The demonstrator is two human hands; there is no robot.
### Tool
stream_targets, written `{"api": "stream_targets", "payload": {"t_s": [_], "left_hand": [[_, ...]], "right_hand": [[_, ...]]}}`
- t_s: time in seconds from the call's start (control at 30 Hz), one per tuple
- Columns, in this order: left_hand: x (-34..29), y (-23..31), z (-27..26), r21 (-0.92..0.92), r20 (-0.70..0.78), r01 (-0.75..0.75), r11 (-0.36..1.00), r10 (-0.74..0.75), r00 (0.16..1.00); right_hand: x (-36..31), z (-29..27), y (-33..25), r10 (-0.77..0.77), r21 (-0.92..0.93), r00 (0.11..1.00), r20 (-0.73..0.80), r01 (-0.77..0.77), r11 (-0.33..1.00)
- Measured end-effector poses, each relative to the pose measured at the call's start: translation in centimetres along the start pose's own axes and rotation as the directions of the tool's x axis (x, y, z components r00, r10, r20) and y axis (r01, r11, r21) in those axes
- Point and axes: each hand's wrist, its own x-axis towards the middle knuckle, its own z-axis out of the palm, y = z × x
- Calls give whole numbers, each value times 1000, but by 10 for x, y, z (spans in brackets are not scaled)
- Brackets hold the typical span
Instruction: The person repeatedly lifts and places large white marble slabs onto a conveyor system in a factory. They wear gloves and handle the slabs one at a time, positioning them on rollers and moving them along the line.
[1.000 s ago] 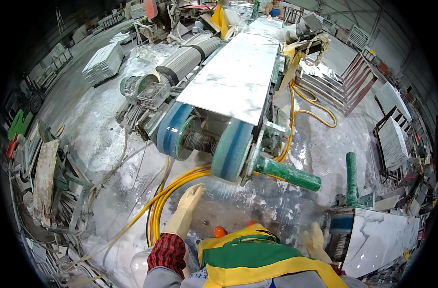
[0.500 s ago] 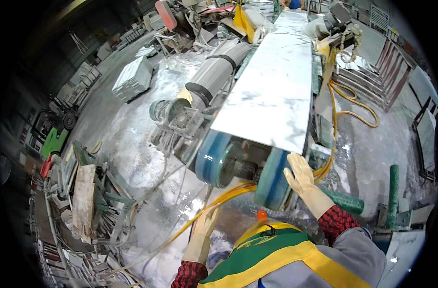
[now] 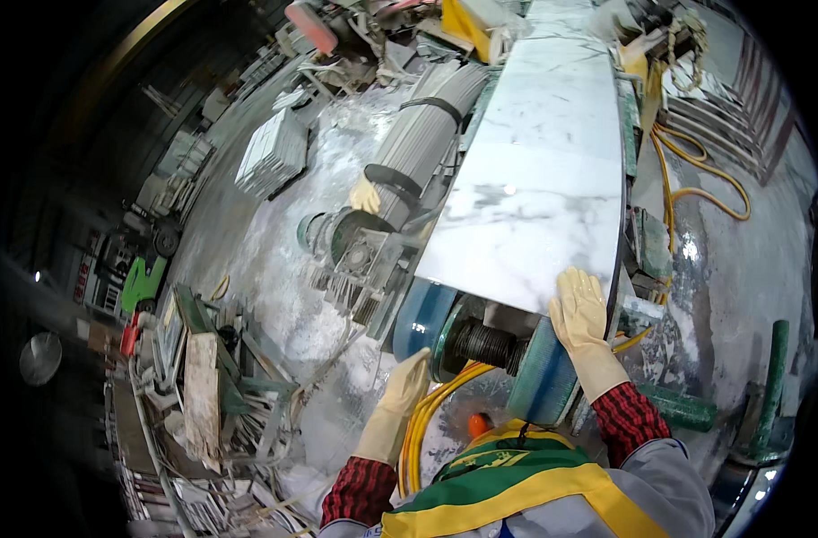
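Observation:
A long white marble slab [image 3: 539, 170] with grey veins lies flat along the machine, its near edge over two blue-and-green belted rollers. My right hand [image 3: 581, 318], in a cream rubber glove, rests on the slab's near right corner with fingers spread. Below that hand is the right roller [image 3: 545, 372]. My left hand [image 3: 402, 394], gloved alike, has its fingers stretched up beside the left roller [image 3: 421, 314]; whether they touch it I cannot tell. Between the rollers sits a dark threaded shaft [image 3: 491, 345]. My left hand holds nothing visible.
Yellow hoses [image 3: 418, 435] loop under the rollers. A motor [image 3: 362, 255] and a loose glove [image 3: 365, 195] sit left of the slab. Scrap boards [image 3: 203, 394] are piled at left, near a green forklift [image 3: 143, 282]. Green pipes [image 3: 678, 408] stand and lie at right.
My right hand has gone from the slab's corner edge onto its top. My left hand has risen nearer the left roller. The view has shifted, with the slab now appearing larger.

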Motion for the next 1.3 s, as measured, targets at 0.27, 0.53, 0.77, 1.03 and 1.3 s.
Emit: {"api": "stream_targets", "payload": {"t_s": [0.27, 0.53, 0.77, 1.03, 1.3], "left_hand": [[122, 55, 4, 408, 79, -426, 807, 434, 898], [228, 36, 16, 493, 174, -572, 656, 570, 803], [271, 39, 22, 401, 193, -715, 573, 710, 677], [261, 46, 9, 414, 221, -665, 622, 640, 736], [262, 40, 11, 460, 210, -648, 606, 635, 743]], "right_hand": [[-2, -7, -6, 30, 0, 998, -49, -31, 1000], [-2, -10, -16, 198, -141, 976, -86, -209, 968], [-7, -23, -19, 173, -275, 985, 19, -161, 948], [13, -35, -40, 134, -206, 991, 24, -126, 970], [1, -30, -36, 130, -204, 991, 11, -125, 971]]}}
